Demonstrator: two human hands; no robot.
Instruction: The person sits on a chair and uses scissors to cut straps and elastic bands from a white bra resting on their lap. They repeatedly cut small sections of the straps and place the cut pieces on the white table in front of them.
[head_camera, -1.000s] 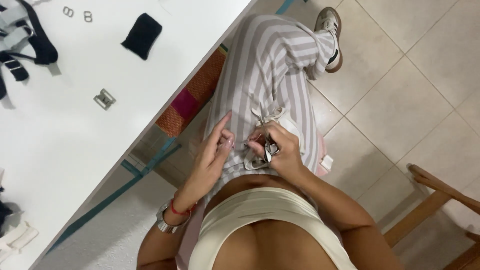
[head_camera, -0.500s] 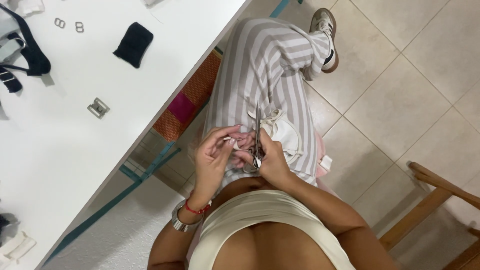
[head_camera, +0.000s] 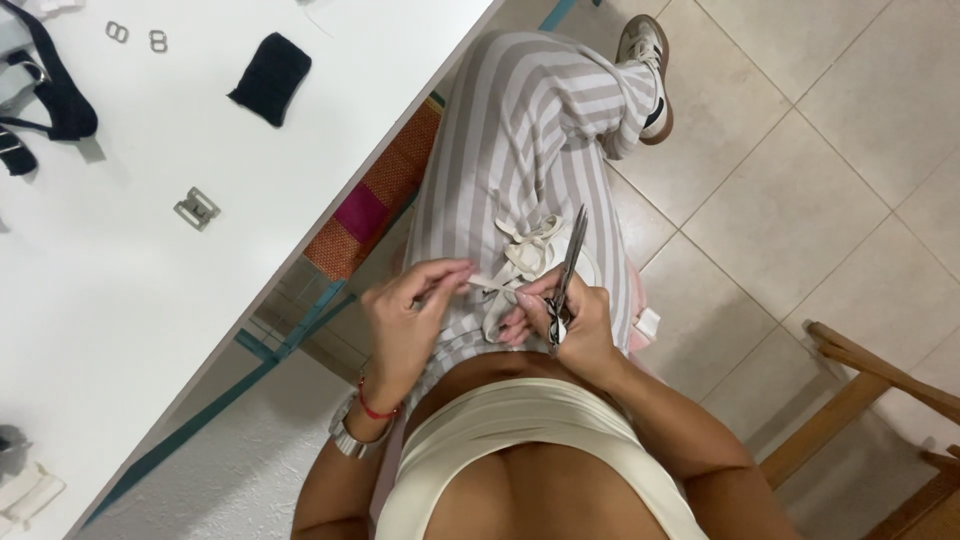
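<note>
**Observer:** Cream-coloured fabric strip (head_camera: 497, 290), narrow and flat, lies across the lap on striped grey-and-white trousers (head_camera: 520, 150). Left hand (head_camera: 405, 315) has its thumb and forefinger pinched shut on one end of the strip; the other fingers are loosely curled. Red cord bracelet and a metal watch band sit on that wrist.

**Recorder:** And the right hand?

**Observer:** Right hand (head_camera: 570, 325) is closed around the handles of a pair of scissors (head_camera: 566, 280), fingers through the loops. Blades point away from the body, up along the thigh, and appear nearly together; how far apart they stand I cannot tell. The fingertips of this hand also touch the strip where it meets the scissors.

**Recorder:** Anything else on the lap?

**Observer:** Loose bundle of the same cream strip (head_camera: 530, 250), knotted or looped, just beyond the hands and beside the blades. The held length runs into it.

**Recorder:** Surroundings?

**Observer:** White table (head_camera: 120, 320) to the person's left, well apart from the hands. On it: a small black cloth pad (head_camera: 270, 78), a grey metal buckle (head_camera: 197, 208), two small metal rings (head_camera: 137, 36), a dark strap (head_camera: 55, 90) at the far edge. Orange and pink woven mat (head_camera: 370, 200) shows under the table edge. Beige tiled floor (head_camera: 800, 180), one sneaker (head_camera: 648, 70) planted on it, wooden chair (head_camera: 880, 400) at the right.
</note>
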